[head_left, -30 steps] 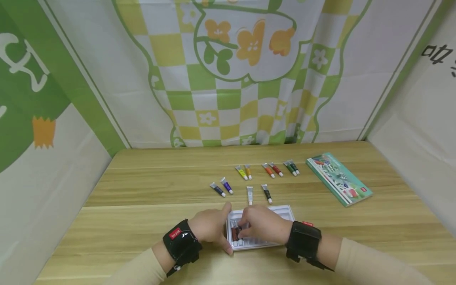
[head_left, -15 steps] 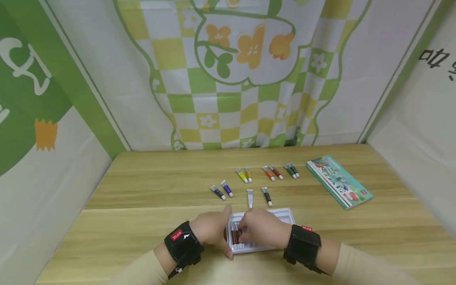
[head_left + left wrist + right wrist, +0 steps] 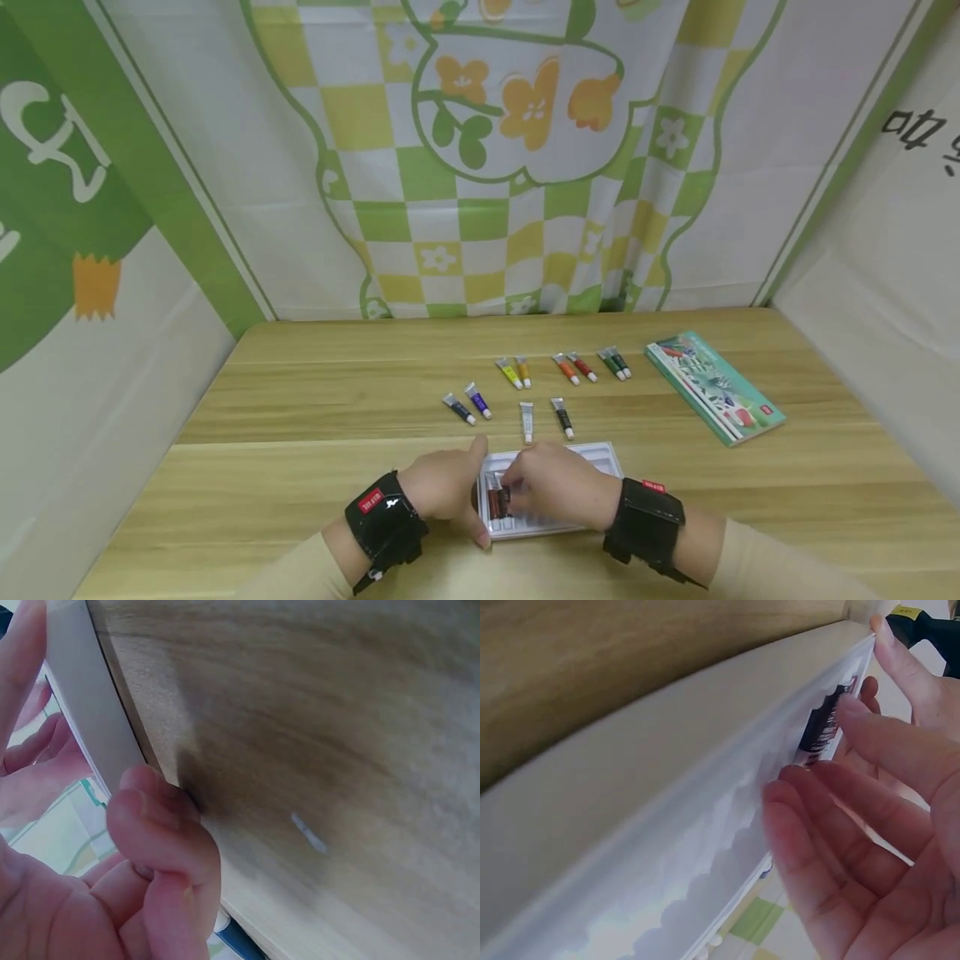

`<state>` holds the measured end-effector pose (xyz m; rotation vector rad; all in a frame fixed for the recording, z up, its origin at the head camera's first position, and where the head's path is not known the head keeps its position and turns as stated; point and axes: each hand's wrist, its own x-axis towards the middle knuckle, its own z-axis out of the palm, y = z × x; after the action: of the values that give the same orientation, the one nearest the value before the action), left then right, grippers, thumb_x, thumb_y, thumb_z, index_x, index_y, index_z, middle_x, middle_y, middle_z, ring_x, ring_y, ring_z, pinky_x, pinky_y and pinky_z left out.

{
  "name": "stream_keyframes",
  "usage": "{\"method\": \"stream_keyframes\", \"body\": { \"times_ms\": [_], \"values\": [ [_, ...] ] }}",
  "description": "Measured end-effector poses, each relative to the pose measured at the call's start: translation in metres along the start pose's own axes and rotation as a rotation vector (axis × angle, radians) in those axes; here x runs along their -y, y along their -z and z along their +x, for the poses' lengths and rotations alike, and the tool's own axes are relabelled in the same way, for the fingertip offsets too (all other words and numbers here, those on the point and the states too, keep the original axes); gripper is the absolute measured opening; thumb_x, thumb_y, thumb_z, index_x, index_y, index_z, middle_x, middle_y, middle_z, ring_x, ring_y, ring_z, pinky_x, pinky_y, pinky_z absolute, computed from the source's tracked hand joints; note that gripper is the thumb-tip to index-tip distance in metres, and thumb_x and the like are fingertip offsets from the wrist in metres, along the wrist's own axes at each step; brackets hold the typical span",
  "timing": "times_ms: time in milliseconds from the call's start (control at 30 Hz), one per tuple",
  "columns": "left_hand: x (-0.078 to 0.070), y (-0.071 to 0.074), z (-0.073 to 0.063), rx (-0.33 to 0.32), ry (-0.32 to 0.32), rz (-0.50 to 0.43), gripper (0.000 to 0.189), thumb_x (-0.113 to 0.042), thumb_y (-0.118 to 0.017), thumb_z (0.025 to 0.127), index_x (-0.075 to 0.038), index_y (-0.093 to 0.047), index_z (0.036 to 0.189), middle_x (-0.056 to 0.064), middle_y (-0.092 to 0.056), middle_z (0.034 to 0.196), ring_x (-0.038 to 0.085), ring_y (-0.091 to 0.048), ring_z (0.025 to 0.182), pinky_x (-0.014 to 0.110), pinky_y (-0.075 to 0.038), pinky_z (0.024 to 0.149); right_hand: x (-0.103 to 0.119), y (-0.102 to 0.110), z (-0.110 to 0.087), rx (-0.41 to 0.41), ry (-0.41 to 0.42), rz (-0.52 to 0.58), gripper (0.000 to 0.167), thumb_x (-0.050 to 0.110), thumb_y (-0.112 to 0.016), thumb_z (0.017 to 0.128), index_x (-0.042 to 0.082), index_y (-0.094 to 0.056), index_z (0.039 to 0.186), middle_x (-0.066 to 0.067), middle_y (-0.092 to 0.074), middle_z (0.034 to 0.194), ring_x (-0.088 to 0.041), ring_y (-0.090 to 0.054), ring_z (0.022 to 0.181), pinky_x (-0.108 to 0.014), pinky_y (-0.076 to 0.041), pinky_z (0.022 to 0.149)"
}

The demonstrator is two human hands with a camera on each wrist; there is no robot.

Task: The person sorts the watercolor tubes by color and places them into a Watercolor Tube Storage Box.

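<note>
Your left hand grips the white tray; inside its left end, your right hand pinches a dark paint tube.

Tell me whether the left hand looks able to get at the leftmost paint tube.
Probably yes: the leftmost paint tube lies just beyond the left hand, nothing visible between them, though that hand would first have to leave the white tray.

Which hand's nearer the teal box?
Right. The right hand is over the white tray, left of the teal box and closer to the person; the left hand is farther left, at the tray's left end.
</note>
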<state>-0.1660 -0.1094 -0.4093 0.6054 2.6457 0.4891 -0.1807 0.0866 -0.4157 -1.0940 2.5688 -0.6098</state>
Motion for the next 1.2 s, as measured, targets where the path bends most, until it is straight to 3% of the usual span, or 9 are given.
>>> {"method": "stream_keyframes", "body": {
  "times_ms": [233, 467, 633, 800, 967, 1200],
  "values": [
    [0.000, -0.001, 0.001, 0.007, 0.001, -0.007, 0.093, -0.040, -0.102, 0.055, -0.005, -0.045, 0.121, 0.004, -0.063, 0.088, 0.015, -0.056, 0.072, 0.034, -0.049, 0.065, -0.007, 0.011, -0.004, -0.104, 0.029, -0.019, 0.016, 0.008, -0.080, 0.088, 0.008, -0.079, 0.104, -0.001, -0.076, 0.102, -0.012, -0.070, 0.095, -0.029, -0.057, 0.081],
    [0.004, 0.000, -0.001, -0.008, -0.001, -0.017, 0.097, -0.040, -0.101, 0.054, -0.005, -0.045, 0.125, 0.006, -0.066, 0.091, 0.016, -0.059, 0.075, 0.036, -0.052, 0.068, -0.029, 0.036, 0.000, -0.210, 0.016, -0.036, 0.013, -0.003, -0.077, 0.087, 0.003, -0.079, 0.098, -0.004, -0.075, 0.093, -0.012, -0.068, 0.082, -0.025, -0.055, 0.072],
    [0.005, 0.003, -0.003, -0.018, 0.001, -0.041, 0.092, -0.038, -0.102, 0.054, -0.007, -0.045, 0.120, 0.006, -0.065, 0.089, 0.017, -0.059, 0.074, 0.035, -0.050, 0.066, -0.065, 0.056, 0.004, -0.313, -0.106, 0.014, 0.011, -0.003, -0.074, 0.089, 0.001, -0.078, 0.099, -0.002, -0.073, 0.088, -0.011, -0.063, 0.076, -0.029, -0.053, 0.068],
    [0.004, 0.004, -0.005, -0.012, 0.006, -0.040, 0.094, -0.038, -0.102, 0.054, -0.007, -0.045, 0.122, 0.009, -0.067, 0.091, 0.019, -0.061, 0.075, 0.035, -0.051, 0.066, -0.106, 0.073, 0.003, -0.421, -0.210, 0.095, 0.019, -0.002, -0.070, 0.092, -0.003, -0.076, 0.110, -0.010, -0.072, 0.095, -0.024, -0.066, 0.086, -0.039, -0.055, 0.075],
    [0.004, 0.004, -0.005, -0.005, 0.015, -0.045, 0.099, -0.038, -0.102, 0.054, -0.005, -0.045, 0.128, 0.012, -0.068, 0.095, 0.023, -0.064, 0.081, 0.037, -0.052, 0.070, -0.137, 0.090, 0.001, -0.463, -0.300, 0.112, 0.020, -0.002, -0.066, 0.096, -0.007, -0.073, 0.114, -0.020, -0.072, 0.105, -0.035, -0.067, 0.097, -0.047, -0.055, 0.082],
    [0.004, -0.001, -0.003, -0.001, 0.013, -0.045, 0.097, -0.039, -0.101, 0.055, -0.005, -0.046, 0.127, 0.012, -0.069, 0.100, 0.023, -0.066, 0.084, 0.037, -0.053, 0.073, -0.172, 0.089, 0.007, -0.533, -0.406, 0.075, 0.022, 0.000, -0.065, 0.095, -0.010, -0.072, 0.114, -0.026, -0.071, 0.106, -0.042, -0.066, 0.098, -0.051, -0.053, 0.083]
  ]
}}
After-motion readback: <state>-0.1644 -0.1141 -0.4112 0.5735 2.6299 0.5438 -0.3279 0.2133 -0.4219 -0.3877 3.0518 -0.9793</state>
